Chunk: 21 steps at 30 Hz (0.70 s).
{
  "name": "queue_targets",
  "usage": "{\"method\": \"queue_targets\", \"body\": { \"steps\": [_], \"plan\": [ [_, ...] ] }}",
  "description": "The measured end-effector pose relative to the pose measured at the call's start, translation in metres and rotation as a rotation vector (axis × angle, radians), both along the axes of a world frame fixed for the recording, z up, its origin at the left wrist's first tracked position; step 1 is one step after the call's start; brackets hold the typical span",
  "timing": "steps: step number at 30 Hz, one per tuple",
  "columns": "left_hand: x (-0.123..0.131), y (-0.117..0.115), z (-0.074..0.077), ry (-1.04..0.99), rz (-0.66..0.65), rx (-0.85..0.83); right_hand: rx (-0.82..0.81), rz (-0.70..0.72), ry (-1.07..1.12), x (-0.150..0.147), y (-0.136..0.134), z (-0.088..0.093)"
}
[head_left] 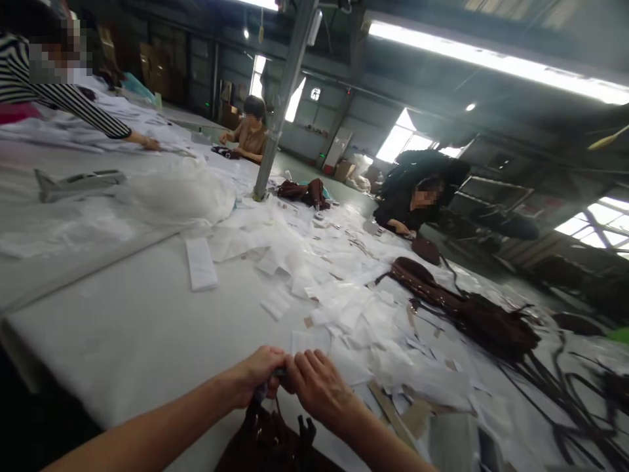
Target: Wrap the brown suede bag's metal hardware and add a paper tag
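White paper scraps [344,308] litter our table [122,341] beneath strip lights [491,59]. At bottom centre, our left hand [263,375] and right hand [317,385] meet, both pinching what seems a small grey strip [261,392], though blur hides its shape. Our brown bag [260,442] sits just below, close in, probably for easy reach. Another bag [466,308] lies at right, straps [555,400] trailing.

A tube light [491,59] glows above bright windows [400,140].
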<state>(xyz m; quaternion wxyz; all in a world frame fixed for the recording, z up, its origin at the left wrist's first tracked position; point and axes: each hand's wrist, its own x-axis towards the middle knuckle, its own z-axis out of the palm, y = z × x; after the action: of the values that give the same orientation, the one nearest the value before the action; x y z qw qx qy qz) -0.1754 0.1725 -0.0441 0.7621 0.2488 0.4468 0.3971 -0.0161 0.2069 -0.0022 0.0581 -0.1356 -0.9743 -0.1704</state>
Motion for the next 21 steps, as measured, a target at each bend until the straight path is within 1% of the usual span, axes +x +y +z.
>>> {"method": "queue_targets", "body": {
  "steps": [4,9,11,14,16,18,20,21],
  "plan": [
    [0.002,-0.001,-0.002,-0.003,-0.005,-0.016,-0.013,0.036,-0.108,-0.001,0.010,0.000],
    [0.008,-0.003,-0.010,0.017,-0.012,-0.038,-0.070,0.032,-0.159,-0.006,0.016,0.003],
    [0.010,-0.002,-0.013,0.025,0.004,-0.043,-0.092,0.014,-0.169,-0.008,0.017,-0.001],
    [0.012,0.001,-0.018,0.026,0.043,-0.043,-0.137,-0.006,-0.170,-0.013,0.021,-0.010],
    [0.011,0.004,-0.022,0.021,0.087,-0.052,-0.174,-0.047,-0.146,-0.016,0.024,-0.016],
    [0.009,0.007,-0.026,0.011,0.131,-0.068,-0.213,-0.116,-0.098,-0.016,0.027,-0.019],
    [0.005,0.009,-0.030,-0.002,0.167,-0.081,-0.246,-0.220,-0.030,-0.007,0.027,-0.018],
    [0.003,0.010,-0.032,-0.010,0.183,-0.084,-0.253,-0.282,0.001,0.003,0.025,-0.016]
  ]
}}
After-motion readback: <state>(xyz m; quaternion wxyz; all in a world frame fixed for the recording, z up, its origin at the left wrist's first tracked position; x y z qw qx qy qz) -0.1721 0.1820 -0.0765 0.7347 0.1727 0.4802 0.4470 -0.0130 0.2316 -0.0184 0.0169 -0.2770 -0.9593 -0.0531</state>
